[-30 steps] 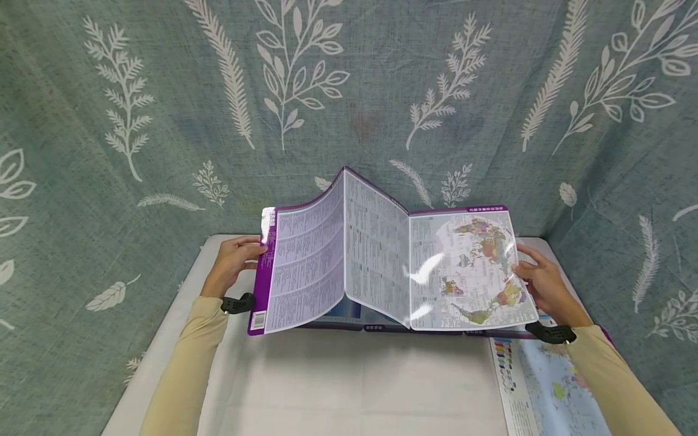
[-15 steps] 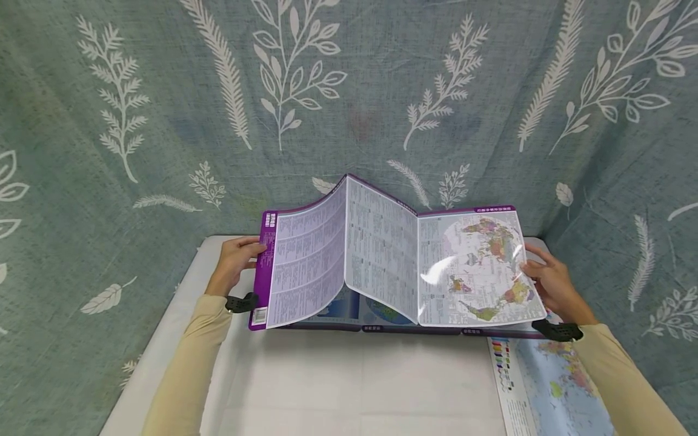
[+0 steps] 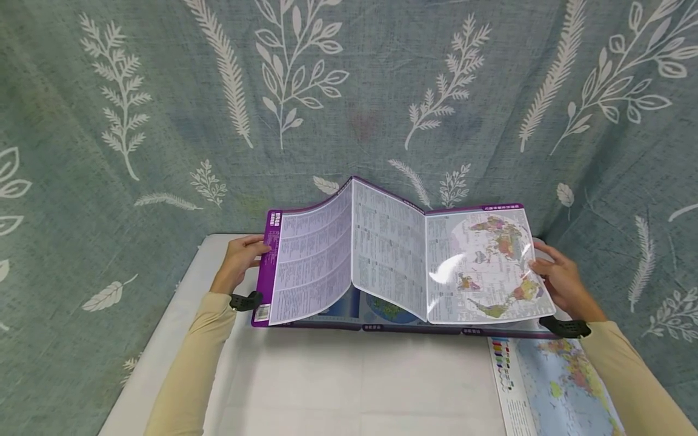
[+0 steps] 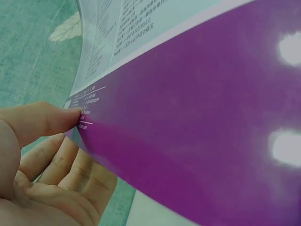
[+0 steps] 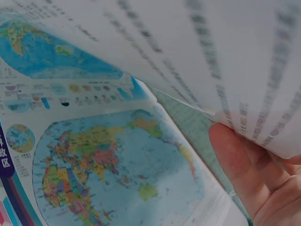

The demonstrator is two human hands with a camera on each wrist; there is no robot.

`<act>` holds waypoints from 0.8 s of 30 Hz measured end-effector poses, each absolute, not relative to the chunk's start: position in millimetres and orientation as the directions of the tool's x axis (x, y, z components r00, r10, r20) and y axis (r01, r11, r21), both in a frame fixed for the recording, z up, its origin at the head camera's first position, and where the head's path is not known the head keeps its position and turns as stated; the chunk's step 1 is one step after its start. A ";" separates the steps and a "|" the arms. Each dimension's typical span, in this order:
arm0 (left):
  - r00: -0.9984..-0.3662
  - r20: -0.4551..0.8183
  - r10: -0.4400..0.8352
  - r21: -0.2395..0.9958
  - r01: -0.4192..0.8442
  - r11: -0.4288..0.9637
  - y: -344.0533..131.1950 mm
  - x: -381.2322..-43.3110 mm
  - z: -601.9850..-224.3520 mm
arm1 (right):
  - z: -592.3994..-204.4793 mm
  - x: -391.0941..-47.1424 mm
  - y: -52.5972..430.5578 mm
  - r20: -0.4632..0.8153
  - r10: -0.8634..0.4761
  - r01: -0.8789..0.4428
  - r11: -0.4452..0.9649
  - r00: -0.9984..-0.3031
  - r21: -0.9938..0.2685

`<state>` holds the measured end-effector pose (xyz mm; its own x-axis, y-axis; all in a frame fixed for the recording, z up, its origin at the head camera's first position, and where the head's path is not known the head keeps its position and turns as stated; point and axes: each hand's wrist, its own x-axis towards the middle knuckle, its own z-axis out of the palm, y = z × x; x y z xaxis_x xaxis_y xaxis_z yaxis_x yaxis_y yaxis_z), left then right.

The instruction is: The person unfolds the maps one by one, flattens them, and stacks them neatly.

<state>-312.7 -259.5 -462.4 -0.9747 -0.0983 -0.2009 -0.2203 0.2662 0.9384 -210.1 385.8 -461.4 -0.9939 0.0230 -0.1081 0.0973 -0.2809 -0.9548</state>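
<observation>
At the purple left border point(image 3: 266, 275), the left hand point(image 3: 238, 260) pinched a laminated folding world map point(image 3: 389, 248) between thumb and fingers; the right hand point(image 3: 564, 281) pinched its opposite edge. Between them the text panels point(image 3: 315, 260) peaked, above map panels point(image 3: 384, 307) lying on the white table point(image 3: 349, 378). Unfolding or refolding seemed in hand, direction unclear; the next move probably called for even support at both edges.
</observation>
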 end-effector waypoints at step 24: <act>-0.954 -0.283 -0.098 0.921 -0.299 0.250 -259.8 -314.3 -483.4 | -463.6 -208.6 404.5 -0.105 0.027 0.098 -0.193 -0.994 -0.976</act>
<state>-314.3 -259.8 -483.4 -0.9542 -0.0984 -0.2826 -0.2986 0.2499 0.9211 -208.6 404.5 -463.6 -0.9941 0.0273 -0.1052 0.0981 -0.1928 -0.9763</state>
